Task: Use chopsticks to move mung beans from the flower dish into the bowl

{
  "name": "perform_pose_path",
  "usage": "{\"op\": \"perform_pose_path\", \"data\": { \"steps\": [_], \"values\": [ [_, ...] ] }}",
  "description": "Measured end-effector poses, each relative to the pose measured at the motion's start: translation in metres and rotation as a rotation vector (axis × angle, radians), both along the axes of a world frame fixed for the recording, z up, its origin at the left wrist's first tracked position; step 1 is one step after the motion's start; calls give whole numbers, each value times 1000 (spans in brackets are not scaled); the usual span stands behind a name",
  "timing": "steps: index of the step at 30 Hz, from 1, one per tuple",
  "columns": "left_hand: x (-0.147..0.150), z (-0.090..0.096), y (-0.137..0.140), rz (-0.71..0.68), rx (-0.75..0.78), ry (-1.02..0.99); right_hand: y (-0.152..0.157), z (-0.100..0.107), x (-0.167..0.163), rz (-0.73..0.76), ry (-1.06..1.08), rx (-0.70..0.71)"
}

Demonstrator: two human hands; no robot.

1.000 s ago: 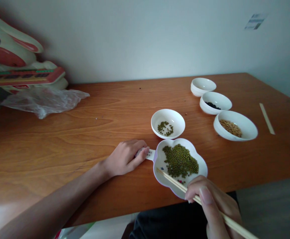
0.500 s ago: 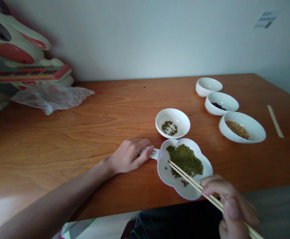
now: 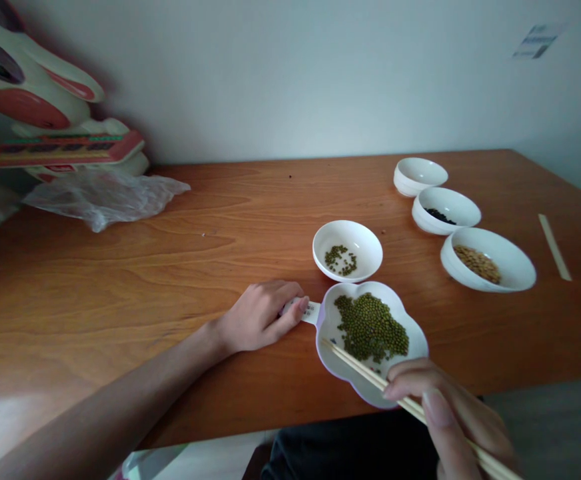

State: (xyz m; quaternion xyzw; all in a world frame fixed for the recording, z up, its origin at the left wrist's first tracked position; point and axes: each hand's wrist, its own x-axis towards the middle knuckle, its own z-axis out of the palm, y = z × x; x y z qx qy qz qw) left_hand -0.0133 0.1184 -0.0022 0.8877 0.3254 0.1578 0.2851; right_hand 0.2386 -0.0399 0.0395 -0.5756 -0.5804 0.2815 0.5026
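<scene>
My left hand [image 3: 265,315] is closed around the short handle of a white, flower-shaped dish [image 3: 331,357] with a purple rim. A heap of green mung beans [image 3: 373,325] lies in the dish. My right hand [image 3: 445,413] grips a pair of wooden chopsticks [image 3: 358,365]. Their tips are close together over the dish's left side, left of the heap; whether they pinch a bean I cannot tell. Just behind the dish stands a white bowl [image 3: 369,248] with a scattering of mung beans on its bottom.
At the right stand three white bowls: one with tan beans [image 3: 476,263], one with black beans [image 3: 439,215], and a far one [image 3: 420,173] with no contents visible. A paper strip [image 3: 554,247] lies beyond them. A plastic bag [image 3: 105,197] and a toy keyboard [image 3: 65,150] sit at the left.
My right hand has moved left and slightly down the dish, bringing the chopstick tips from the heap's edge to the dish's left side. My left hand keeps its hold on the handle.
</scene>
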Motion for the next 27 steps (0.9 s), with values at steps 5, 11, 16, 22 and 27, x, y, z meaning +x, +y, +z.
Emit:
{"op": "perform_pose_path", "data": {
  "steps": [5, 11, 16, 22, 27],
  "values": [
    [1, 0, 0, 3, -14, -5, 5, -10, 11, 108, -27, 10],
    [0, 0, -1, -3, -1, -6, -4, -34, 34, 32, -14, 22],
    [0, 0, 0, -7, -2, -13, -3, -42, 37, 43, -94, 52],
    [0, 1, 0, -15, 6, -14, 0, -37, 27, 36, -113, 81],
    [0, 1, -1, -5, -7, -16, 2, -27, 20, 65, -146, 85]
  ]
}}
